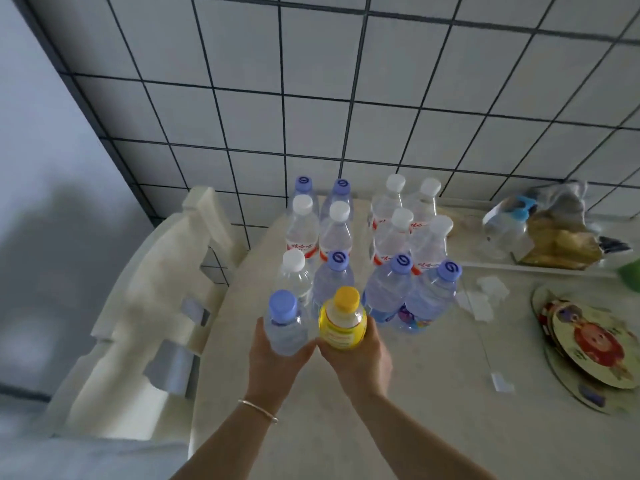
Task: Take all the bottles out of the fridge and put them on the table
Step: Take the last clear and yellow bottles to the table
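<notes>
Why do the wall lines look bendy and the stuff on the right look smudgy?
In the head view, the wide lens bends the wall tiles near the edges; the bag at the right and the chair at the left are smeared by motion blur; the yellow bottle in the middle looks sharper; the light is dim and bluish.

Both forearms extended fwd; left hand (277, 358) & right hand (356, 362) held side by side, each clasped round sth.
</notes>
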